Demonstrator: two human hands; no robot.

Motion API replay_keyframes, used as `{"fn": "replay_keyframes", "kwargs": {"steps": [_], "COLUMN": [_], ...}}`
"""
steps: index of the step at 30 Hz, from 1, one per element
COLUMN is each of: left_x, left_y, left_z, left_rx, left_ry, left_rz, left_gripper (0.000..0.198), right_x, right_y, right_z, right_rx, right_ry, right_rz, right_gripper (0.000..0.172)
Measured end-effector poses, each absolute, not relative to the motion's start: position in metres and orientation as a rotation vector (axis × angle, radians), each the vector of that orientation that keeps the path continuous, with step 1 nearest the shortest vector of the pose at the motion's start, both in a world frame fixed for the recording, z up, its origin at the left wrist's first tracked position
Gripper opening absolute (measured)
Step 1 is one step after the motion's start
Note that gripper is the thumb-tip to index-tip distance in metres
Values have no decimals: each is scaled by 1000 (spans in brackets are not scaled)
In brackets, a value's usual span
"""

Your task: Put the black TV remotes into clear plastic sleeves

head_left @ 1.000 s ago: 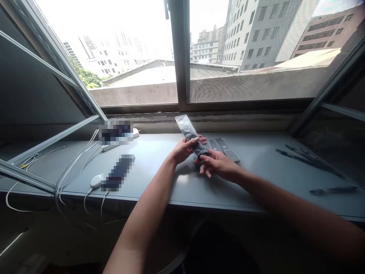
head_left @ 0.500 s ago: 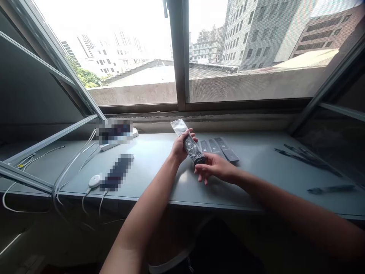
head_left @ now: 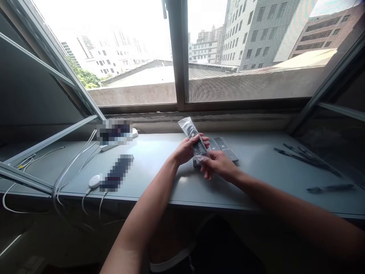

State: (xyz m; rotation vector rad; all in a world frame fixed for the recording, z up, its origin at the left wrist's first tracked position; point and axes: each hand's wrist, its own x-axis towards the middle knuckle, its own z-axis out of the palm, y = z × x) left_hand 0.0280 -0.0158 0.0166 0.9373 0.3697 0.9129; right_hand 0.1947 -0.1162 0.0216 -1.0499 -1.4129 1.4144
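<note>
I have one bagged remote (head_left: pixel 199 149) held slantwise over the counter (head_left: pixel 156 152), my left grip (head_left: pixel 184 151) closed round its middle and my right grip (head_left: pixel 219 163) pinching its near end, any lettering too small for me to read. Just beyond, at least two other remotes (head_left: pixel 225 146) lie side by side, partly covered. Farther out I count one power strip (head_left: pixel 135 133), one white puck (head_left: pixel 94 181) and one pixelated slab (head_left: pixel 116 173) leftward, and rightward one slim dark item (head_left: pixel 330 188) apart from a dark bundle (head_left: pixel 305 158) I cannot count.
</note>
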Motion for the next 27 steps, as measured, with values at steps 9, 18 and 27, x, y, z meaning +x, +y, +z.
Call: {"fn": "replay_keyframes", "kwargs": {"steps": [9,18,27], "left_x": [22,23,21], "left_y": [-15,-5,-12], "left_z": [16,26,31], "left_rx": [1010,689,643], "left_ry": [281,348,293], "left_rz": [840,1123,1045], "left_gripper": [42,33,38], "right_x": [197,202,200], "right_y": [-112,-111,-111], "right_z": [24,26,22], "right_rx": [-1143,-1079,-1163], "right_ry": [-1365,-1366,-1353], "right_rz": [1402,1435,1429], "right_gripper": [50,43,58]}}
